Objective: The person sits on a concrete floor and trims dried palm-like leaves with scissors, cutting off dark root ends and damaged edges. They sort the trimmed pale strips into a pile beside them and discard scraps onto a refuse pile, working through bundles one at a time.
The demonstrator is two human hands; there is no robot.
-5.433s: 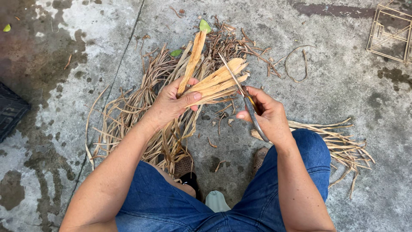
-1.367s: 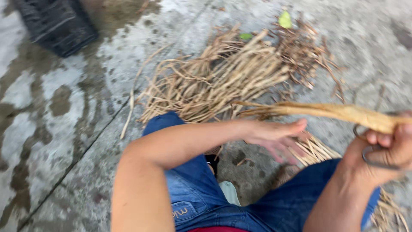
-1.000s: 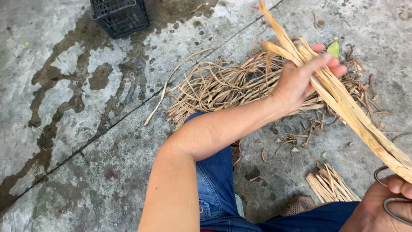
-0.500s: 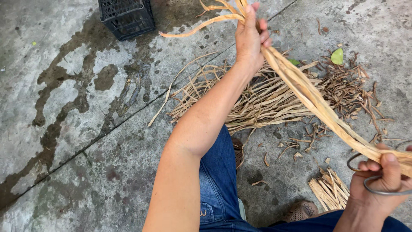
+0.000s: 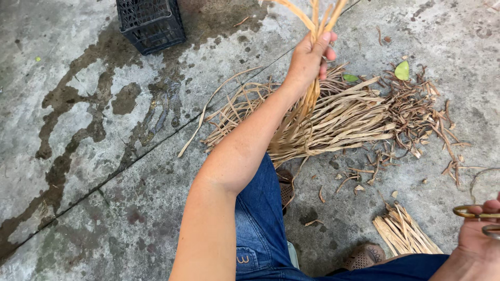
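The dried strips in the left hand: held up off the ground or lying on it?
Held up. The left hand is shut around the dried strips, which rise above its fingers past the frame top, above the loose pile on the concrete.

A bundle of pale, dried plant strips (image 5: pixel 315 31) rises upright past the frame's top edge, its lower ends trailing onto the heap of dry strips (image 5: pixel 338 122) on wet concrete. Brass-coloured scissor handles (image 5: pixel 476 216) show at the right edge, blades out of view.
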